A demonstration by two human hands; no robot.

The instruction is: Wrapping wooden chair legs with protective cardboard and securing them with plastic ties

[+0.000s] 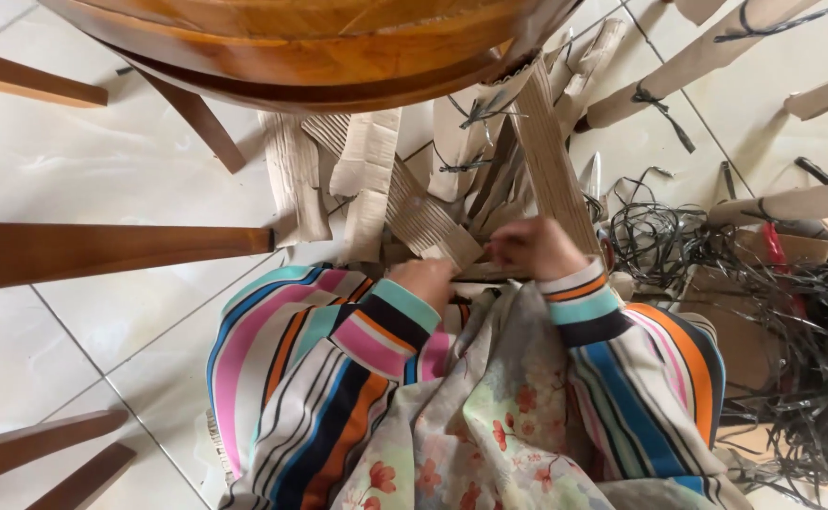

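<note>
- Currently, left hand (425, 280): grip closed on a corrugated cardboard strip (433, 227), which runs up and away from it.
- Right hand (534, 247): grip pinching a long cardboard strip (551, 161), which rises above it.
- Black strap tangle (810, 331): on the tiled floor (130, 179), right of the right hand.

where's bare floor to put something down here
Bare tile lies left, between the chair legs. Crowded: cardboard strips ahead of both hands, black strap tangle on the right.
</note>
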